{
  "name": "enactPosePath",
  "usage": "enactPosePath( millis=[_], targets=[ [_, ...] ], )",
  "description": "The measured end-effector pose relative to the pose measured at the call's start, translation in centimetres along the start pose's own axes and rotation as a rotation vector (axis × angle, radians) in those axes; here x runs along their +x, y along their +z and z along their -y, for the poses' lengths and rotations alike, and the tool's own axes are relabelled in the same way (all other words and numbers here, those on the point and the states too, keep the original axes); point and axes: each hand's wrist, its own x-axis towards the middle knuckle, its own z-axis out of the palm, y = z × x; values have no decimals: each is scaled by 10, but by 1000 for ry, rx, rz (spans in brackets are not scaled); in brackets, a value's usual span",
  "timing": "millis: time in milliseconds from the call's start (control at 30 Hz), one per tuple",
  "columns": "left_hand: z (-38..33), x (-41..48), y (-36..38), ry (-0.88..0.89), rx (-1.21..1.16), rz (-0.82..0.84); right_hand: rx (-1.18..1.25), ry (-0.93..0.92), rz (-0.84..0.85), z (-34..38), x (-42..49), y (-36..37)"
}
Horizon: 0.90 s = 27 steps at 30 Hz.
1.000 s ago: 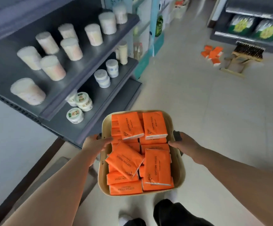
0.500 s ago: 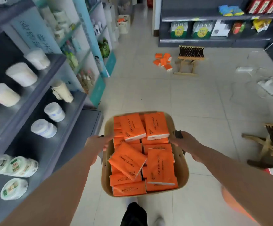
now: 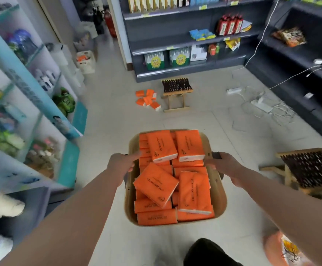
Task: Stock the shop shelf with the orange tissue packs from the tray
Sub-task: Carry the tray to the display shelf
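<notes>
We hold the tray [image 3: 219, 191] with both hands, lower centre of the frame, above the tiled floor [image 3: 204, 120].

Left hand [image 3: 120, 164]: wrapped over the tray's left rim, fingertips reaching in to the edge of the packs [image 3: 156, 184]. Right hand [image 3: 225, 166]: fingers curled round the black handle [image 3: 215, 155] on the right rim.

Packs: orange, printed "COTTON TISSUE". They fill the tray in a loose heap, more than one layer deep. Two top ones lie side by side at the far end. Two more sit nearer us, the left one skewed. All are in the tray, none in a hand.

Loose packs [image 3: 147, 98]: a small orange scatter on the floor, upper centre, just left of a wooden stool [image 3: 176, 88] with a dark woven seat. A second stool [image 3: 308, 167] stands at the right edge, mid height.

Dark shelf [image 3: 175, 45], top centre: bottles, boxes and bagged goods, yellow price tags on the lower tier. The teal shelf [image 3: 31, 93] runs down the left side, its goods too blurred to name.

Cables [image 3: 260, 102] and white power strips lie on the floor, upper right, between the first stool and the dark shelving on the right edge.

Our dark trouser leg [image 3: 208, 252] shows at bottom centre. There is a blurred orange object at bottom right, and we can't tell what it is.
</notes>
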Motion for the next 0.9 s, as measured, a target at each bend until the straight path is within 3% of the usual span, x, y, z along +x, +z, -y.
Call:
enactPosePath(
  millis=[433, 900],
  targets=[
    [-203, 209, 111, 29, -36, -58, 21, -62, 15, 150, 228, -117],
    [-367, 423, 203, 52, -8, -72, 60, -22, -44, 296, 473, -199]
  ],
)
